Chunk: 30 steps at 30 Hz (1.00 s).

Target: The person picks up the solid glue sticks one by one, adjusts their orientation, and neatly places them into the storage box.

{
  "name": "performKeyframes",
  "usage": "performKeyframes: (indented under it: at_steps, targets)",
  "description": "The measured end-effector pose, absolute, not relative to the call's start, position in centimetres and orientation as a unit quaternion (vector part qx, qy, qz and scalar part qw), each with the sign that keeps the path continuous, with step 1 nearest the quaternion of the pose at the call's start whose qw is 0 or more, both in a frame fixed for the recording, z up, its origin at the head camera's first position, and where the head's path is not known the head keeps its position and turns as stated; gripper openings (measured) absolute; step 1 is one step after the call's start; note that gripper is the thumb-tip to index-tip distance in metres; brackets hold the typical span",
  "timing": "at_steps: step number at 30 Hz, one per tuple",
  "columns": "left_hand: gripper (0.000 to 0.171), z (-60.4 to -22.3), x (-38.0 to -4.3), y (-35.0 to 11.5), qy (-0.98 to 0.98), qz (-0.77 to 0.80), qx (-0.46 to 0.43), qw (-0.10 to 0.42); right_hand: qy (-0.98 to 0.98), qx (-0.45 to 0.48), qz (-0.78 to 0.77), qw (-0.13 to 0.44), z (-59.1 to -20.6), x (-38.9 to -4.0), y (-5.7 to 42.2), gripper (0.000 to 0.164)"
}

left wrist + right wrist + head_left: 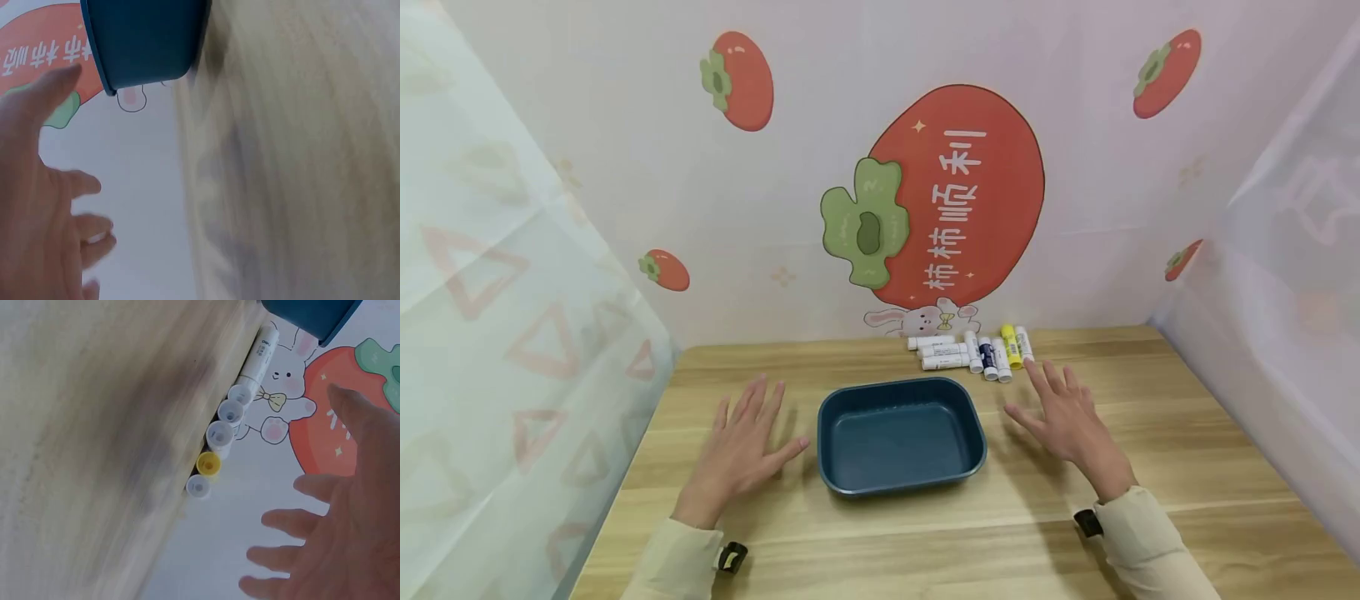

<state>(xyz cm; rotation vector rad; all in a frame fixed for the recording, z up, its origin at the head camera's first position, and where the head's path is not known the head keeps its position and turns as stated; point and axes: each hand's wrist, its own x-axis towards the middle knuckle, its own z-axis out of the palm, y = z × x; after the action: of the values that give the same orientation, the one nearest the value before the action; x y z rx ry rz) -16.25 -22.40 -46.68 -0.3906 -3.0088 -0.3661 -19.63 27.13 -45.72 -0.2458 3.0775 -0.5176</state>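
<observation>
A dark teal rectangular tray (898, 492) with raised walls sits on the wooden table between my two hands. To its left hovers my left hand (737, 458), fingers spread and holding nothing, thumb tip close to the tray's wall. On the other side my right hand (1067, 421) is held above the table, fingers apart, with nothing in it. Past its fingertips several glue sticks lie near the wall: white ones (945, 362), a dark blue-labelled one (988, 358) and a yellow one (1012, 347). In the right wrist view their round ends face the camera, the yellow glue stick (209, 464) among white ones.
The wooden table (925, 550) meets a back wall (775, 300) covered in a persimmon-print sheet. Patterned sheets (497, 350) hang at left and right. Each sleeve has a small black wrist device (732, 557) by its cuff.
</observation>
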Motion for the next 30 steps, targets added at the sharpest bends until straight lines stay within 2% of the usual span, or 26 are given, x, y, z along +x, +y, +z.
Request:
performKeyframes:
  at_steps: [5,9,15,22,30]
  targets:
    - [0.100,-46.4,-16.5,-22.1,-0.974,-0.128,-0.178,0.054,0.978,-0.106,-0.178,-0.022,-45.5,-20.7,27.3,0.084]
    - [0.106,-45.7,-16.7,-21.5,-0.967,-0.139,-0.209,0.045,0.974,-0.117,-0.192,-0.037,-45.2,-21.9,27.2,0.073]
    - [0.117,-45.3,-16.8,-20.5,-0.959,-0.133,-0.248,0.015,0.971,-0.122,-0.204,-0.034,-45.4,-23.8,27.0,0.035]
    - [0.125,-45.8,-16.6,-19.1,-0.955,-0.131,-0.266,-0.008,0.967,-0.051,-0.250,0.000,-46.3,-25.8,26.9,0.032]
    - [0.132,-47.0,-16.3,-18.6,-0.955,-0.151,-0.254,-0.020,0.964,0.004,-0.265,0.011,-47.8,-27.5,26.8,0.041]
